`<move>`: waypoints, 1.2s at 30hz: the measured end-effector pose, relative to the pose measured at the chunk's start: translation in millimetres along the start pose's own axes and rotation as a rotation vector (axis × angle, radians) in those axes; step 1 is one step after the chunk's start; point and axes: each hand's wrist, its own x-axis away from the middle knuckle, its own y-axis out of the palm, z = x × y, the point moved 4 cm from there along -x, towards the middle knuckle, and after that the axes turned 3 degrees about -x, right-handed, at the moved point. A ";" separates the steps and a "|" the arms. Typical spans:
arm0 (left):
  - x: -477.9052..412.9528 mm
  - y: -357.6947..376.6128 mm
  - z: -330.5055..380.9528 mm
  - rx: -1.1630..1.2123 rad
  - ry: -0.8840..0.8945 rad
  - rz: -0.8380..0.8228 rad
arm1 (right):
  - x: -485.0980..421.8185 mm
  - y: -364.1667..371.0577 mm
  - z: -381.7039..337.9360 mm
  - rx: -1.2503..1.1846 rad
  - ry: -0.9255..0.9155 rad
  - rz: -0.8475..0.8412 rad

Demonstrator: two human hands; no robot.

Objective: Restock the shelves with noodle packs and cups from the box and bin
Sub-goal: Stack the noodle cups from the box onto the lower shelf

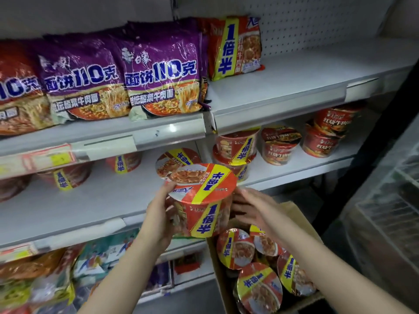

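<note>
The left hand (159, 219) wraps the wall of a red, yellow-banded noodle cup (201, 200), held level before the white middle shelf (68, 211). The right hand (251, 208) seems loosely spread beside it, steadying, above the brown cardboard box (301, 214).

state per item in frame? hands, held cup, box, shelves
left hand: grips the held cup's side
right hand: fingers straight, at the cup's right side; contact unclear
held cup: upright, sealed, in front of the middle shelf
cardboard box: open, several cups inside
middle shelf: partly stocked with cups
top shelf: purple packs at left, one red pack upright at back
</note>
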 end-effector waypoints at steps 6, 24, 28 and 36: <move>-10.0 -27.9 29.3 0.135 0.137 0.089 | -10.3 46.8 -11.4 0.276 -0.246 0.143; -88.5 -53.0 67.5 0.024 0.242 0.116 | -75.3 110.2 -31.9 0.380 -0.233 0.040; -99.7 -53.5 60.0 -0.384 0.301 -0.028 | -98.8 113.9 -19.2 0.491 -0.130 0.014; -129.2 -58.3 44.2 -0.677 0.312 -0.143 | -119.7 113.4 -16.7 0.469 -0.128 -0.003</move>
